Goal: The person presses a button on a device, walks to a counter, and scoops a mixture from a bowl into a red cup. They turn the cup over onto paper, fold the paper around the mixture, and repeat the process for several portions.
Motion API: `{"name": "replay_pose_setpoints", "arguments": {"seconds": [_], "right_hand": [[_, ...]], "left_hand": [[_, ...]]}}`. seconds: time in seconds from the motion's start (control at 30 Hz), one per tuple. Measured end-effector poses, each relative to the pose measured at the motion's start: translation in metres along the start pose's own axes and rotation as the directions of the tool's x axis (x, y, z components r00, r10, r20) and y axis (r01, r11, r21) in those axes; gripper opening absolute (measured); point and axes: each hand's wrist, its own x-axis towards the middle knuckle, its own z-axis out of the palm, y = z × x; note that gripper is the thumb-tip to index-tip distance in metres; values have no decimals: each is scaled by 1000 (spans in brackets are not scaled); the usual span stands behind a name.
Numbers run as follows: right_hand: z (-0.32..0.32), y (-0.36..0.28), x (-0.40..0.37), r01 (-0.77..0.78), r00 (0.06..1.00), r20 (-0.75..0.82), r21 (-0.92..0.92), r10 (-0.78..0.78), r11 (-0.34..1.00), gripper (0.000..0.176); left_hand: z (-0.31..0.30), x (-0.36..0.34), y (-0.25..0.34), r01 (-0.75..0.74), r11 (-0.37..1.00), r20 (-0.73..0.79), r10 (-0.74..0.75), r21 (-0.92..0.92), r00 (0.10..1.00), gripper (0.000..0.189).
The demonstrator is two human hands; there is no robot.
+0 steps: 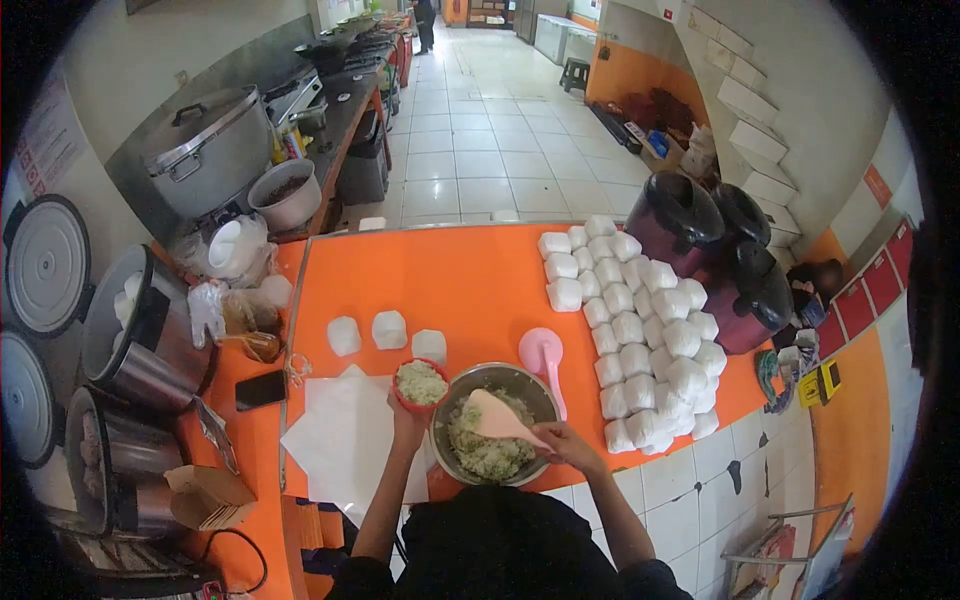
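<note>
My left hand (410, 425) is closed around a small red bowl (422, 405) heaped with pale green rice (421, 383). In my right hand (570, 446) is the handle of a pink rice paddle (500, 416), its blade over the rice in a steel mixing bowl (549, 395). The red bowl sits just left of the steel bowl's rim. A second pink utensil (541, 349), round with a long handle, lies right of the steel bowl. White paper sheets (340, 435) lie beside my left forearm. Three white wrapped packets (389, 330) stand beyond the red bowl.
Many white wrapped packets (640, 330) are piled on the orange table (430, 275) at right, before dark red rice containers (675, 225). At left are a phone (261, 391), a plastic glove (207, 312), large cookers (140, 330) and a cardboard box (208, 495). A person (425, 25) stands far back.
</note>
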Motion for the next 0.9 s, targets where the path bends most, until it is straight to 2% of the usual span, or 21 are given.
{"name": "replay_pose_setpoints", "arguments": {"seconds": [0.1,0.17,0.2,0.23,0.27,0.3,0.37,0.4,0.5,0.6,0.7,0.77,0.8,0.87,0.9], "right_hand": [[-3,-26,-20,12,1000,-18,-3,-12,1000,31],[4,-41,-27,53,992,-113,-65,-60,996,31],[8,-45,-28,75,983,-157,-99,-90,992,32],[13,-46,-28,120,965,-200,-236,-169,964,31],[20,-45,-27,155,940,-231,-371,-252,916,31],[28,-44,-27,177,908,-249,-501,-337,847,31],[54,-53,-32,251,807,-219,-714,-549,653,30],[66,-55,-33,265,744,-182,-803,-643,534,30],[88,-45,-32,226,776,-225,-772,-589,594,32],[100,-45,-38,154,842,-181,-823,-509,547,37],[89,-55,-45,226,866,-74,-824,-495,519,37],[60,-55,-44,395,840,14,-699,-542,596,34],[47,-56,-43,475,820,57,-622,-570,622,33],[39,-74,-61,366,864,-55,-616,-501,698,30],[38,-81,-65,311,881,-105,-608,-462,730,29]], "left_hand": [[14,-5,10,-3,991,92,-9,137,996,53],[27,-3,23,122,993,165,-120,-1,979,58],[32,-7,26,80,996,187,-86,36,979,62],[36,-9,26,36,997,209,-50,71,977,66],[40,-11,27,-11,994,232,-14,105,973,71],[44,-13,28,-30,997,263,10,72,965,66],[50,-16,31,-67,998,321,63,2,945,60],[54,-17,34,-66,998,312,59,13,948,64],[71,-26,51,-49,998,325,32,46,945,74],[76,-27,60,1,999,371,-22,54,928,83],[66,-27,53,57,998,362,-68,42,930,89],[65,-27,58,58,997,372,-74,55,925,92],[67,-28,61,8,996,393,-42,88,919,92],[74,-30,71,-102,984,428,30,145,903,92],[75,-28,71,-117,986,436,55,116,898,91]]}}
